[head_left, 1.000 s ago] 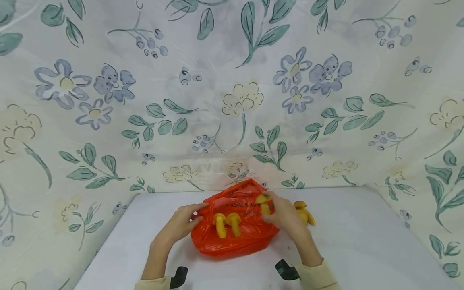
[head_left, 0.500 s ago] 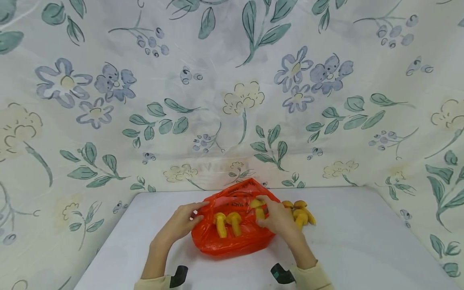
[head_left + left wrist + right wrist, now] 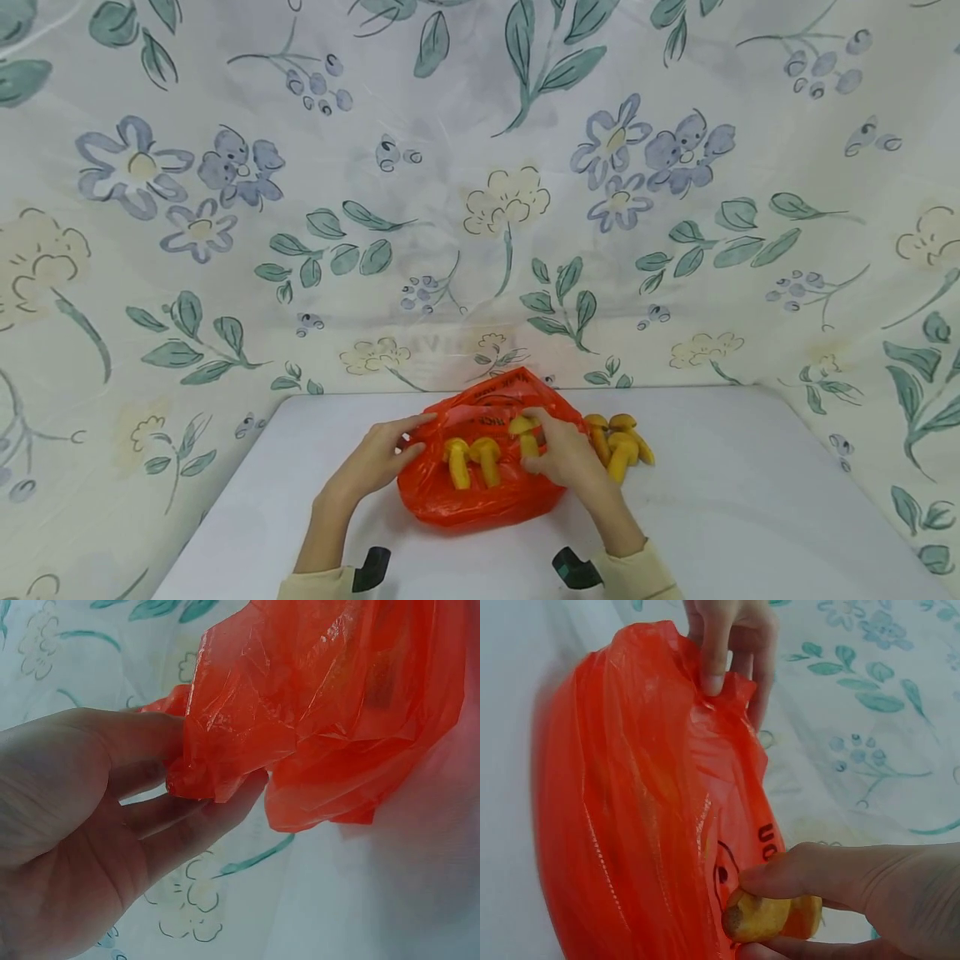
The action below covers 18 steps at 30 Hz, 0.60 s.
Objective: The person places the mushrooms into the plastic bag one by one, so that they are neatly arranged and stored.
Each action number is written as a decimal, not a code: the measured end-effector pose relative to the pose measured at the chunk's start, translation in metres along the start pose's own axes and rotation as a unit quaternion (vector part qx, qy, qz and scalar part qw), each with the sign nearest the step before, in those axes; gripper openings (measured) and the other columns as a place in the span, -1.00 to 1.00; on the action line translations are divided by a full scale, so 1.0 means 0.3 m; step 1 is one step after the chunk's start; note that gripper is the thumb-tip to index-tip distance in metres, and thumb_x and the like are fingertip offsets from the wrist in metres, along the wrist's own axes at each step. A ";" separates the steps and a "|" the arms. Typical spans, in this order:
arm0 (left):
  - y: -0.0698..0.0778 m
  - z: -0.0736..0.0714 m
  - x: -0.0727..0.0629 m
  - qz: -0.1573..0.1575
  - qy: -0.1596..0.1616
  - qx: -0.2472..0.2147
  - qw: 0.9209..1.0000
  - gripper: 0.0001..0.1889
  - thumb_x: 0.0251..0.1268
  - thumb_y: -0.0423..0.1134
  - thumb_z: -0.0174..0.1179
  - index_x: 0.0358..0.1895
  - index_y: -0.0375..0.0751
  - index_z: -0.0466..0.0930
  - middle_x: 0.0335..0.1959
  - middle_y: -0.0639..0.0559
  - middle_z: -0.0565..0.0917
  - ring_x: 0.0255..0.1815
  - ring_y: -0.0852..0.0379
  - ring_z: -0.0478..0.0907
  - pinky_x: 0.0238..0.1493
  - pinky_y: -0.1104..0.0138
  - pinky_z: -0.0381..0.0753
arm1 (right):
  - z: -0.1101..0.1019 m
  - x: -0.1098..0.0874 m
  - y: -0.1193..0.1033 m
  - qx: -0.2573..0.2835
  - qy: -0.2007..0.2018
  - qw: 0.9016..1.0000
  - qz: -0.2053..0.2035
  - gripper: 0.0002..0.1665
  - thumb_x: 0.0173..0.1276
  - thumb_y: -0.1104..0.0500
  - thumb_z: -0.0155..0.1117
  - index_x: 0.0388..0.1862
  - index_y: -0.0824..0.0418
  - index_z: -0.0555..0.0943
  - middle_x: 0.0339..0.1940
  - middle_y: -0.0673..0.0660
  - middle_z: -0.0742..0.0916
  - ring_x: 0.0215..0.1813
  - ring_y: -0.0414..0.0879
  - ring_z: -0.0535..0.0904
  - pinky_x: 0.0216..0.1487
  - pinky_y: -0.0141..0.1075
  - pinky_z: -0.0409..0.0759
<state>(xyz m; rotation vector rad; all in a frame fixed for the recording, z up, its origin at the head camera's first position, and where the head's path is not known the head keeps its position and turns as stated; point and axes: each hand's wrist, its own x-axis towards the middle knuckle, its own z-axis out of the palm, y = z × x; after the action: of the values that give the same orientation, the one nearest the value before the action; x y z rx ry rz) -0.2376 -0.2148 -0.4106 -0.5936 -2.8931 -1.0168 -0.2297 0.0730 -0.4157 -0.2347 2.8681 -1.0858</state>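
A red plastic bag point(image 3: 480, 504) lies on the table with its mouth spread open. Two yellow mushrooms point(image 3: 457, 464) show side by side within it. My left hand point(image 3: 378, 458) pinches the bag's left edge between thumb and fingers; in the left wrist view, the crumpled film point(image 3: 240, 712) hides the fingertips. Another yellow mushroom point(image 3: 528, 435) is in my right hand point(image 3: 566, 454), upright over the right part of the bag's opening. From the right wrist view, thumb and fingers grip that mushroom's stem point(image 3: 757, 919) at the bag's printed side.
Several more yellow mushrooms point(image 3: 621, 450) lie in a cluster on the white table point(image 3: 735, 483), right of the bag and close to my right hand. A floral cloth point(image 3: 480, 208) hangs behind the table and along its sides.
My right hand has moved left with its mushroom, closer to the two in the bag. More of the cluster at the right has come into sight. My left hand stays at the bag's edge.
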 end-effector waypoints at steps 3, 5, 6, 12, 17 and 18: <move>-0.002 0.001 0.003 0.005 -0.005 -0.003 1.000 -0.50 0.29 -0.43 0.22 0.31 -0.12 0.50 0.06 -0.07 0.69 -0.18 0.08 0.58 -0.20 0.45 0.69 | 0.014 0.000 -0.006 0.001 -0.006 1.000 0.004 -0.18 0.12 0.18 0.50 0.36 0.01 0.39 -0.11 0.15 0.65 -0.32 -0.06 0.51 -0.35 -0.28 0.66; -0.004 0.001 0.005 0.004 -0.007 -0.005 1.000 -0.50 0.29 -0.44 0.22 0.31 -0.13 0.50 0.06 -0.08 0.69 -0.18 0.08 0.58 -0.20 0.45 0.69 | 0.023 0.002 -0.008 0.007 -0.013 1.000 0.005 -0.18 0.12 0.18 0.51 0.36 0.01 0.39 -0.06 0.17 0.66 -0.29 -0.03 0.52 -0.30 -0.21 0.70; -0.004 0.001 0.006 0.002 -0.008 -0.007 1.000 -0.50 0.29 -0.44 0.21 0.31 -0.13 0.50 0.06 -0.08 0.69 -0.19 0.08 0.58 -0.21 0.45 0.69 | 0.028 0.002 -0.009 0.011 -0.015 1.000 0.005 -0.18 0.12 0.19 0.51 0.36 0.02 0.39 -0.03 0.17 0.66 -0.23 -0.03 0.52 -0.25 -0.18 0.72; -0.001 0.002 0.007 -0.005 -0.008 -0.012 1.000 -0.49 0.29 -0.45 0.21 0.31 -0.14 0.50 0.07 -0.09 0.69 -0.18 0.07 0.57 -0.22 0.46 0.69 | 0.054 0.014 -0.004 0.012 -0.023 1.000 0.001 -0.19 0.11 0.19 0.52 0.35 0.02 0.41 0.00 0.18 0.66 -0.15 0.01 0.51 -0.21 -0.12 0.73; 0.000 0.002 0.006 -0.005 -0.007 -0.012 1.000 -0.49 0.28 -0.45 0.22 0.31 -0.15 0.50 0.09 -0.11 0.68 -0.18 0.08 0.58 -0.22 0.45 0.70 | 0.070 0.022 0.000 0.015 -0.027 0.999 0.005 -0.21 0.10 0.20 0.52 0.33 0.03 0.42 -0.16 0.14 0.65 -0.26 -0.02 0.50 -0.32 -0.23 0.68; 0.000 0.002 0.006 -0.005 -0.007 -0.013 1.000 -0.49 0.28 -0.45 0.21 0.31 -0.15 0.50 0.09 -0.11 0.68 -0.18 0.08 0.58 -0.22 0.44 0.70 | 0.072 0.023 0.002 0.016 -0.028 0.999 0.004 -0.21 0.10 0.20 0.52 0.33 0.03 0.43 -0.18 0.12 0.65 -0.28 -0.03 0.49 -0.33 -0.25 0.67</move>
<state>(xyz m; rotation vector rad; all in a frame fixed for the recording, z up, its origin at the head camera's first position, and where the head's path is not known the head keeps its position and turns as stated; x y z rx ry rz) -0.2391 -0.2139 -0.4108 -0.5886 -2.9017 -1.0585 -0.2341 0.0582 -0.4323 -0.2484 2.7984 -1.1035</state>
